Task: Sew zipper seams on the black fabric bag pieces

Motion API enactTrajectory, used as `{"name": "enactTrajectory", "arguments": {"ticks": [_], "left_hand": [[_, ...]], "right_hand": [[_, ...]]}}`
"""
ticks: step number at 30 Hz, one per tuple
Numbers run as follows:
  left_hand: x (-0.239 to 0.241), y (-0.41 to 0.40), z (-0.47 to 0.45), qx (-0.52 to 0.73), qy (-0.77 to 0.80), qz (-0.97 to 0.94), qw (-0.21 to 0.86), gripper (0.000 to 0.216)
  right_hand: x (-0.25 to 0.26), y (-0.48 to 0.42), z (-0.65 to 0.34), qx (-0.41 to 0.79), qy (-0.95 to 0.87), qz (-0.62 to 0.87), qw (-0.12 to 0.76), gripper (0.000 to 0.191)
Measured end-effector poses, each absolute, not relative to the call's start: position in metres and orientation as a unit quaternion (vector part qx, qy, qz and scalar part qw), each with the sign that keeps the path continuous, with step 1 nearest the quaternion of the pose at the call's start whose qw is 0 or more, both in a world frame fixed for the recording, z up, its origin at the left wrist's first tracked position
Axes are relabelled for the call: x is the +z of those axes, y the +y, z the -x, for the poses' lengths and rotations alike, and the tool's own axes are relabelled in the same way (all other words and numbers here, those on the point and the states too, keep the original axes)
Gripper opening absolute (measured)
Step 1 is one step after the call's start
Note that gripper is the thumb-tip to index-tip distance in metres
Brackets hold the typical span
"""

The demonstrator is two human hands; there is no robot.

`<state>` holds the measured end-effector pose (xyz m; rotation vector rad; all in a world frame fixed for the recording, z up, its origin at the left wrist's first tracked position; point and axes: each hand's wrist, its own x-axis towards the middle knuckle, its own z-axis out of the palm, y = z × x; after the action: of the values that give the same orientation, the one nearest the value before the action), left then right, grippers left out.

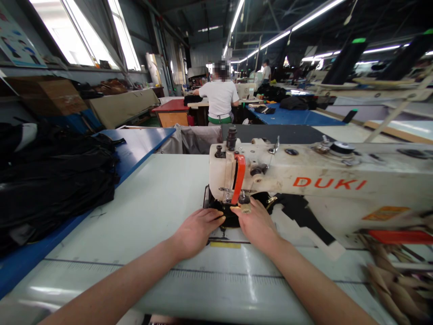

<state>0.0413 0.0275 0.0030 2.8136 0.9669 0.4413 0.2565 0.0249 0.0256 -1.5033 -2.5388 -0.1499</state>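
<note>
Resting on the dark fabric at the needle end of the sewing machine: your left hand and right hand, thumbs inward, a small gap between. Fingers fairly straight, laid on the cloth; can't tell if they pinch any of it. Fabric sits toward the far side of the sewing table, well back from its near edge. Needle itself hidden.

Most room is on your left, out to the table's left edge. Right side is tight: machine arm runs close past your right hand. Your forearms cross the ruler markings along the near edge.

Materials: fabric matte and soft, brass-coloured zipper just right of your right hand. Beyond it a flat dark strip with angular edges overlaps a white piece. Machine is scuffed off-white metal, orange lever at the head.

Tabletop pale green, glossy. Blue table borders its left edge, rumpled black cloth pile on top. Person in a white top ahead, windows far left, tube lights overhead.
</note>
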Motion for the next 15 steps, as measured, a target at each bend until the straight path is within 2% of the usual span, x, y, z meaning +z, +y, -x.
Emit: {"name": "enactTrajectory", "arguments": {"ticks": [15], "left_hand": [[0.0017,0.0280,-0.0409,0.167,0.314,-0.932,0.070,0.045]], "right_hand": [[0.0223,0.0234,-0.2562,-0.062,-0.848,0.516,0.107,0.030]]}}
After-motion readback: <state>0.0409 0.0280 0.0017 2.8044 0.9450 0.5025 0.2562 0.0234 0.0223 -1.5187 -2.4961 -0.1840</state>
